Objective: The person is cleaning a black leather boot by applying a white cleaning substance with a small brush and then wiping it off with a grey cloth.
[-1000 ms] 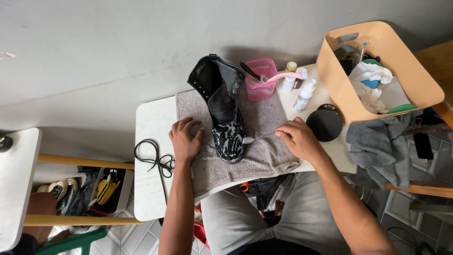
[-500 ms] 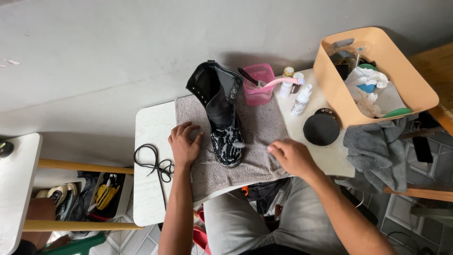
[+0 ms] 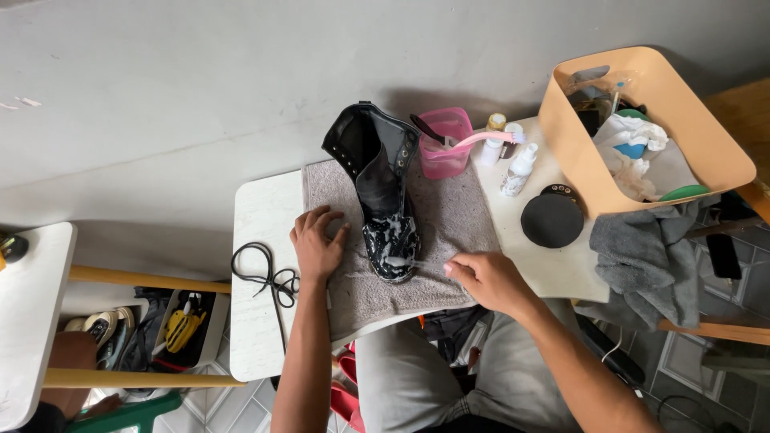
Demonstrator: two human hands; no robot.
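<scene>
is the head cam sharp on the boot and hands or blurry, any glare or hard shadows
Head view: evenly lit and mostly sharp; the black boot shows clearly, with bright glints on its glossy upper and white foam on the toe. The left hand is crisp; the right hand looks slightly soft at the fingers. Soft shadows fall on the wall behind the boot and the orange basket. Edges bend from wide-angle distortion.

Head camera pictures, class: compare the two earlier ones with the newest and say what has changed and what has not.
The right hand has slid left along the grey towel, from its right edge towards the foamy toe of the black boot; its fingertips pinch something thin and pale, too small to identify. The left hand stays flat on the towel beside the boot. Boot, black laces, pink cup and orange basket have not moved.
</scene>
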